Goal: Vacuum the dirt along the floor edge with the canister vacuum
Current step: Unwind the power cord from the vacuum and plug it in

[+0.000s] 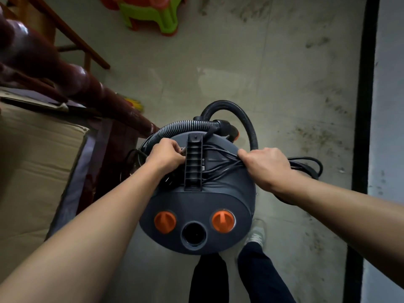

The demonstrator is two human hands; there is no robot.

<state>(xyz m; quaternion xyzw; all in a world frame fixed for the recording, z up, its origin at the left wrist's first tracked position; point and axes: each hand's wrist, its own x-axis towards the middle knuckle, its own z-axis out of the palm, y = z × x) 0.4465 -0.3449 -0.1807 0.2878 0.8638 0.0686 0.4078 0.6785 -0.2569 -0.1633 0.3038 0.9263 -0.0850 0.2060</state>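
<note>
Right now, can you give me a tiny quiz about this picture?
1. True or false: the right hand grips the cord on the vacuum.
2. How many orange knobs does the vacuum have?
3. Where is the dirt? A: on the vacuum. B: on the floor by the black strip. C: on the cord.
Key: 1 true. 2 two. 3 B.

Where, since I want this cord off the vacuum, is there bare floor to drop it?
Bare floor lies ahead, between the vacuum and the green stool, and rightward up to the black strip. Left is crowded: cardboard box and wooden post.
</note>
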